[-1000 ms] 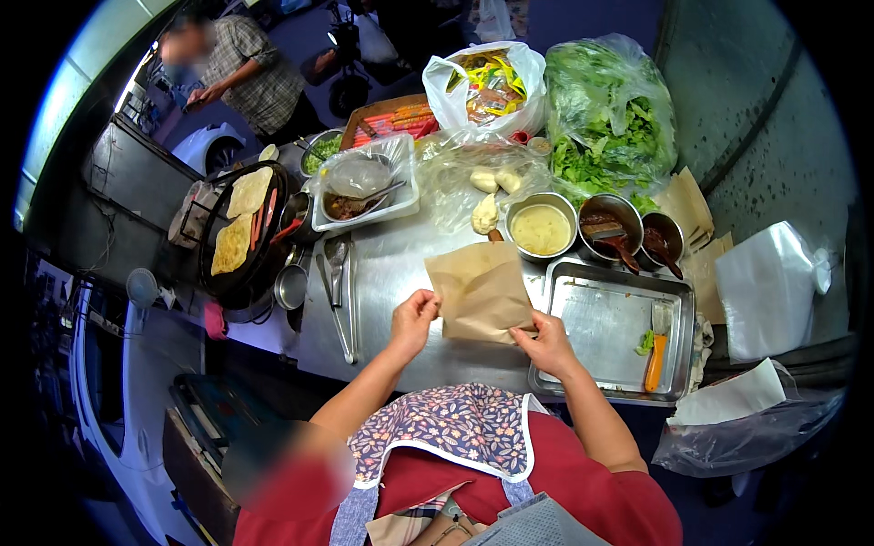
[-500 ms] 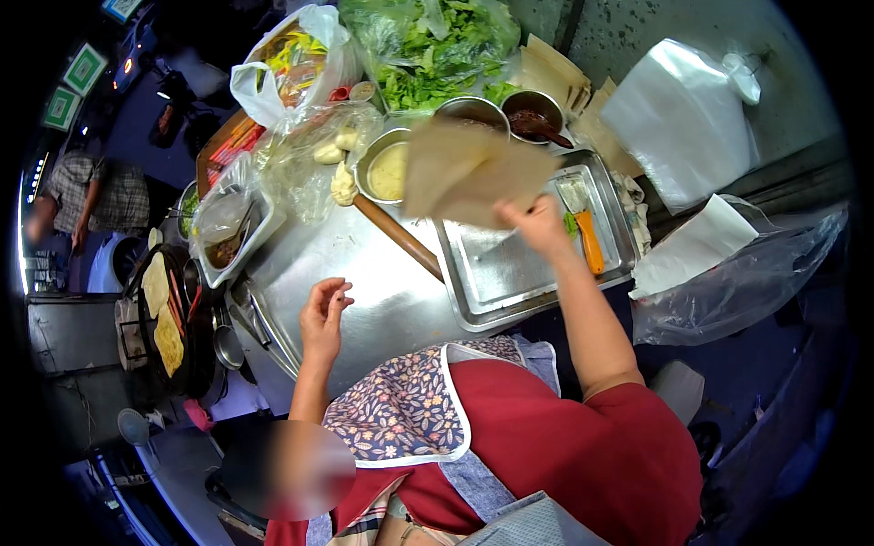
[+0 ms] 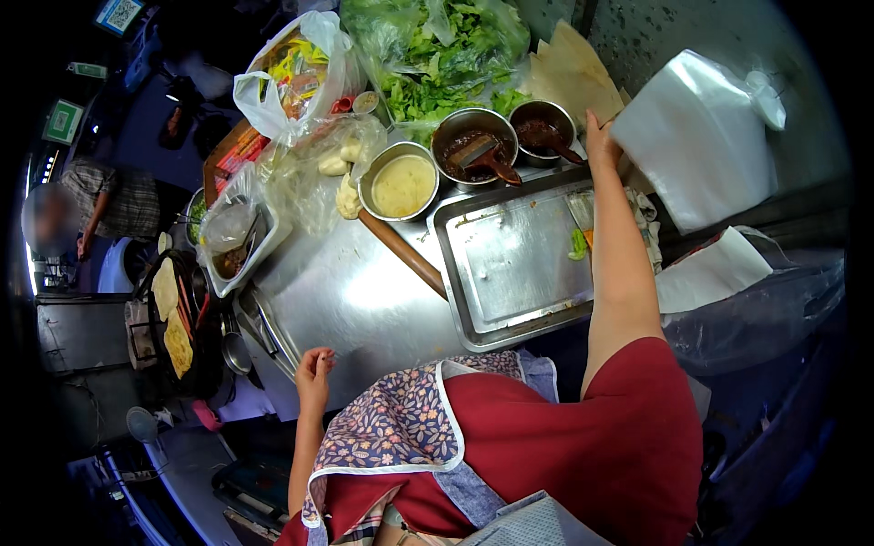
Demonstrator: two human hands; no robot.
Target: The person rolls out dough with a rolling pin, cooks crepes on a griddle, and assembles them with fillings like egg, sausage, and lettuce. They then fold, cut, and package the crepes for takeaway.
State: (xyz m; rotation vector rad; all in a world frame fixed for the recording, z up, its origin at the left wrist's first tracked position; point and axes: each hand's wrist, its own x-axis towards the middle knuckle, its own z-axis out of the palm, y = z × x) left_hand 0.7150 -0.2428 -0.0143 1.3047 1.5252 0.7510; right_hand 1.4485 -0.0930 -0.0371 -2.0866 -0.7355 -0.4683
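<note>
My right hand (image 3: 602, 146) is stretched out to the far right, its fingers closed at the lower edge of brown paper bags (image 3: 572, 73) that lean behind the pots; part of the hand is hidden there. My left hand (image 3: 315, 371) hangs near the front edge of the steel table, loosely curled and holding nothing. Below my right forearm lies a shallow metal tray (image 3: 510, 264) with a scrap of green leaf (image 3: 578, 244). The forearm covers most of an orange-handled scraper in the tray. A wooden rolling pin (image 3: 401, 253) rests left of the tray.
Pots of pale batter (image 3: 403, 186), dark sauce with a brush (image 3: 472, 150) and another dark sauce (image 3: 543, 132) line the back. Bagged lettuce (image 3: 437, 55) stands beyond. Flatbreads (image 3: 177, 341) lie on a griddle at left. Clear plastic bags (image 3: 696, 136) hang right. Another person (image 3: 114, 196) stands far left.
My right hand has carried the brown paper bag from above the tray to the far right, by the other bags. My left hand has drawn back toward me. The sauce pots are uncovered to view.
</note>
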